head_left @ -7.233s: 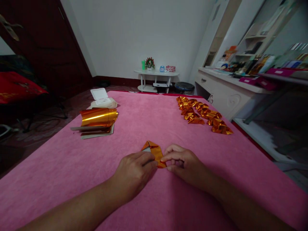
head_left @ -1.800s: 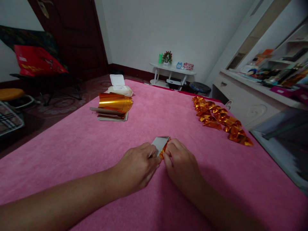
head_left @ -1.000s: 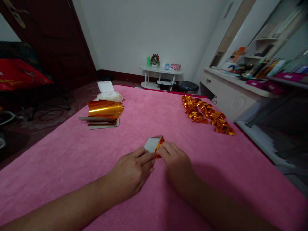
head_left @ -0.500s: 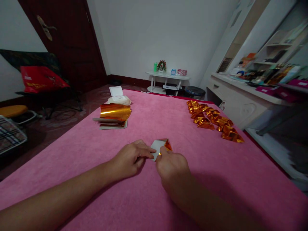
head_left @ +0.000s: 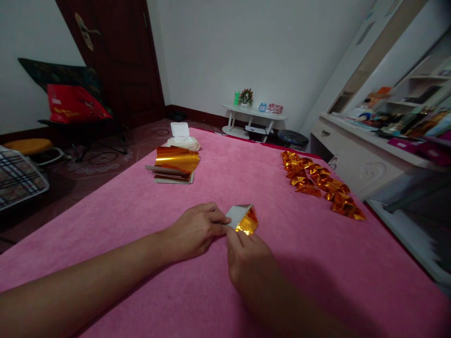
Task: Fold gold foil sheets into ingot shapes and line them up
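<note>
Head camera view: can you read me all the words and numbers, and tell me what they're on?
No text is clear enough to read.
Red bag: yellow letters, too blurred.
White label on the bag: too small.
Things on the dresser: any labels too small or blurred.
Folded paper: no writing shows.

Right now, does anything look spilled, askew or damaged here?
No spill or damage shows. Only the foil stack on the pink cloth's left looks askew: its sheets curl and jut out unevenly.
</note>
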`<state>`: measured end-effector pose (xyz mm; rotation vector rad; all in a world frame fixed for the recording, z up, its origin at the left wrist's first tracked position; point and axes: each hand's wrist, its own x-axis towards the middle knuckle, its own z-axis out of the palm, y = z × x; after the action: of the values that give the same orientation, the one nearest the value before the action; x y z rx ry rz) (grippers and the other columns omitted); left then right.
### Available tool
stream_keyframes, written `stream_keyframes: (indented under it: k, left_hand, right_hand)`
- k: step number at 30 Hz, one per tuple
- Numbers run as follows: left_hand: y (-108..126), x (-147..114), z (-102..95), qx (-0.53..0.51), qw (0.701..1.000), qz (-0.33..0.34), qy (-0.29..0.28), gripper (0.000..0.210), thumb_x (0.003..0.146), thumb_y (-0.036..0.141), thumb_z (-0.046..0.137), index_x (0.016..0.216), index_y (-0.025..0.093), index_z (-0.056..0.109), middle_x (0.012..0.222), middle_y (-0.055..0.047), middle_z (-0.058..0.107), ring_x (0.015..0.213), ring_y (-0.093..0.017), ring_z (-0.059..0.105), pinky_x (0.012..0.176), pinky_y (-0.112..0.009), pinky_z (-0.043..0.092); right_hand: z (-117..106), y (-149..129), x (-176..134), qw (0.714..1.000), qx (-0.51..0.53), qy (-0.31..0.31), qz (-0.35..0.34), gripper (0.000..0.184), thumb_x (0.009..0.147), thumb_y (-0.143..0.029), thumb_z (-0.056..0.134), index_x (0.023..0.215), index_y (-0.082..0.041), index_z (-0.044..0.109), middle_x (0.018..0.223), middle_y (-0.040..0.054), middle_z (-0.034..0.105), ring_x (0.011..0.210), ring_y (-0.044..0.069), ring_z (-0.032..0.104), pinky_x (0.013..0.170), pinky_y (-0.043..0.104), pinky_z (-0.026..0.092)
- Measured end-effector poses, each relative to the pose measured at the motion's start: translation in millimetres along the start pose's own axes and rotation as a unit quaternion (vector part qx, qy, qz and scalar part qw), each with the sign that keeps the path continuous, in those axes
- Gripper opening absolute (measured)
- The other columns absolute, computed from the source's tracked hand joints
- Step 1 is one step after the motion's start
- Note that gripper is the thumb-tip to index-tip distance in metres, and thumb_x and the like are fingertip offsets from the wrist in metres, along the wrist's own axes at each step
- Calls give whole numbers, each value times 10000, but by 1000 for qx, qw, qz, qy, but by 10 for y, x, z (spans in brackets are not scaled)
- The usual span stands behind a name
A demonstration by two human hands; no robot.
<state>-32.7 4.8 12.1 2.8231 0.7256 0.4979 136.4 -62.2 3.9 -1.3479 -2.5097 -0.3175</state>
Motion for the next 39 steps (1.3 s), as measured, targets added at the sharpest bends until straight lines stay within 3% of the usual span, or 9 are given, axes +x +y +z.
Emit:
stream_keyframes:
  k: [4,8,13,20,24,28,31,35,39]
  left_hand:
    - [-6,3,3,14,1000,-3,0,315,847,146,502,1105,253,648,1069,-50,657,923,-193,541,783,-337,482]
    - [-19,-3,19,-29,999,-7,20,362,819,85,492,1105,245,647,1068,-44,659,951,-182,538,811,-323,482]
    - [-59,9,53,-77,995,-21,55,399,778,42,481,1104,209,639,1058,-54,653,973,-176,546,833,-324,483]
    - [-189,140,-33,-74,997,26,6,483,714,5,494,1130,211,626,1112,-62,628,1027,-185,549,881,-335,476]
    - [-225,213,-160,-61,995,70,-36,439,709,4,500,1078,192,644,1124,-77,623,1033,-201,555,892,-340,468]
    - [-161,215,-234,-54,993,99,-42,420,725,24,510,1083,202,637,1112,-74,628,1014,-195,565,912,-339,449]
    - [-42,185,-220,-37,993,105,-38,303,787,124,544,1065,202,637,1084,-70,639,1004,-203,566,937,-357,424]
    - [138,176,-117,-5,994,103,-35,207,854,283,543,1007,187,643,1004,-78,655,964,-219,570,910,-388,422]
    - [233,210,-3,0,996,89,-15,202,866,285,525,992,175,637,980,-71,649,944,-207,570,853,-362,443]
  right_hand:
    - [-149,112,-70,996,68,-65,5,236,786,-39,476,885,-167,648,803,60,633,727,193,566,651,323,432]
    - [-140,226,-104,983,157,-57,81,200,808,-68,501,883,-188,641,836,39,633,745,164,578,673,275,429]
    - [-64,266,8,983,104,-76,133,79,828,-158,563,852,-182,634,829,41,625,690,154,602,609,261,429]
    - [63,156,121,997,-59,-36,46,233,828,-25,440,780,-164,620,711,52,597,490,120,514,439,256,328]
    - [124,302,122,998,-14,-5,-54,244,835,-25,419,781,-152,620,725,69,611,514,115,509,472,238,368]
    - [67,714,4,980,77,15,-181,242,888,-94,401,793,-170,610,685,22,599,548,106,526,521,220,413]
    - [9,989,-138,965,150,57,-208,182,894,-137,441,891,-185,616,792,38,650,709,121,599,662,241,478]
    - [-46,1061,-256,961,222,0,-164,184,875,-114,472,963,-189,616,908,50,660,808,128,593,727,259,484]
    - [-94,903,-282,956,291,-19,-42,195,877,-129,459,862,-187,644,869,43,627,813,138,577,742,276,478]
